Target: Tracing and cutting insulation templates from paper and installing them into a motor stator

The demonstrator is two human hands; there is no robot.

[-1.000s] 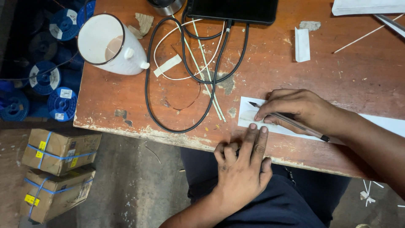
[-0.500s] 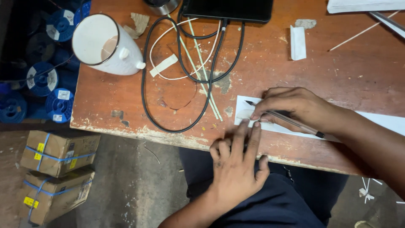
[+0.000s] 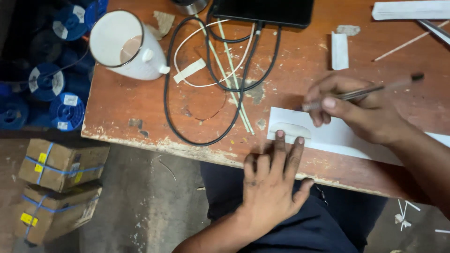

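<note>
Right hand (image 3: 361,112) grips pen (image 3: 370,90); left hand (image 3: 274,180) flat, open, pinning paper strip (image 3: 337,136); white cup (image 3: 123,46) holds brownish liquid.

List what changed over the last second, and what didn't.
The right hand swung the pen round: its cap end pointed toward the person's right side, now it points up and away across the table, tip near the paper strip. The left hand still presses two fingertips on the strip's near edge. Mug, black cable and boxes stayed put.

worn wooden table (image 3: 140,107) | grey concrete floor (image 3: 154,206) | even light
</note>
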